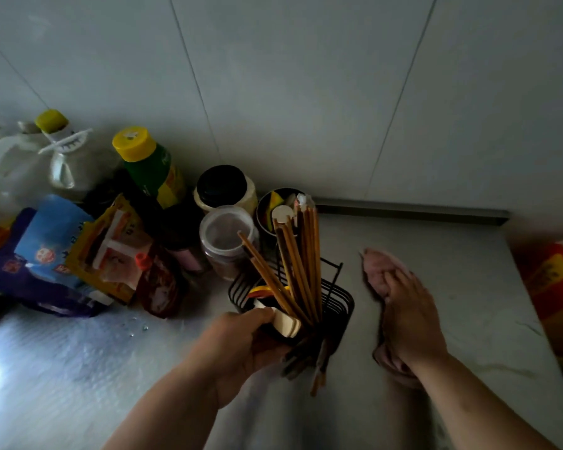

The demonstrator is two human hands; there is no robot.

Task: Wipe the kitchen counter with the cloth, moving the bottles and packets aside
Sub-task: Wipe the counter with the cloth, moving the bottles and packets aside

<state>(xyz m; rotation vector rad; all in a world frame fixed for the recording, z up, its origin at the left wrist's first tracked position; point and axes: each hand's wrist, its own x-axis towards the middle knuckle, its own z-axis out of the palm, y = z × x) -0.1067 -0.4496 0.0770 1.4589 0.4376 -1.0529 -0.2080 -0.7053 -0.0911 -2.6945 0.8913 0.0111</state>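
Left arm: bare forearm reaches in from the lower edge, angled up and to the right.
Left hand (238,345): fingers and thumb curl round the near side of the holder (335,303) and grip it.
Holder: black wire basket full of long brown chopsticks (303,254) that fan upward; whether its base touches the worktop (468,303) cannot be told.
Right arm: bare, coming in from the lower right corner.
Right hand (410,323): palm down, fingers stretched out, pressing on the cloth (376,271).
Cloth: pink, soft and crumpled, lying on the worktop just right of the holder.
Worktop: pale, smooth, faintly veined.
Bottles: a green bottle (153,170) with a yellow cap and a clear jug (62,157) stand at the back left.
Packets: a blue packet (49,235) and a yellow packet (111,251), glossy, lean together at the left.
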